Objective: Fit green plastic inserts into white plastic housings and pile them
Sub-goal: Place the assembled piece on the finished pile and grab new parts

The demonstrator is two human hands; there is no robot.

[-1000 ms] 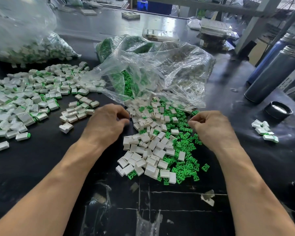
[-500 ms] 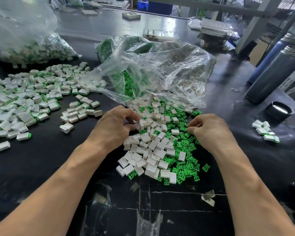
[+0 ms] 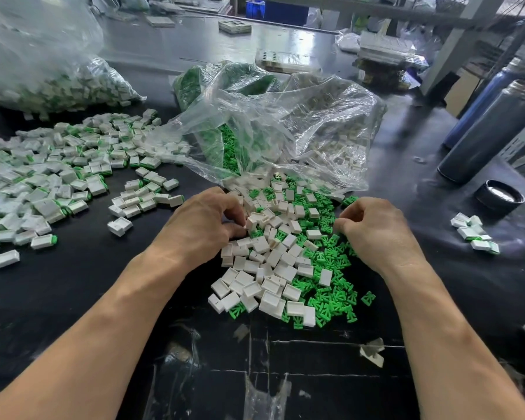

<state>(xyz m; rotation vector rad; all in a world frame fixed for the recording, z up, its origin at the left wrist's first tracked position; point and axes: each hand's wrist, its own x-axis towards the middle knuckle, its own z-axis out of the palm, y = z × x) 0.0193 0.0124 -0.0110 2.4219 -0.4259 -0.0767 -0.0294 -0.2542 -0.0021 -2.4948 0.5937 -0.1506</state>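
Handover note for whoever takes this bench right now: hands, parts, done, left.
Left hand: pinching a white housing at the left edge of the mixed heap.
Right hand: fingers curled down in the green inserts; whether it holds one is hidden.
Parts: loose white housings and inserts lie mixed at centre, spilling from the open clear bag.
Done: a large finished pile on the left, a few more on the right.
Left: fit the picked housing, then work through the heap and the bag.

Bright, sharp; glare, warped edges
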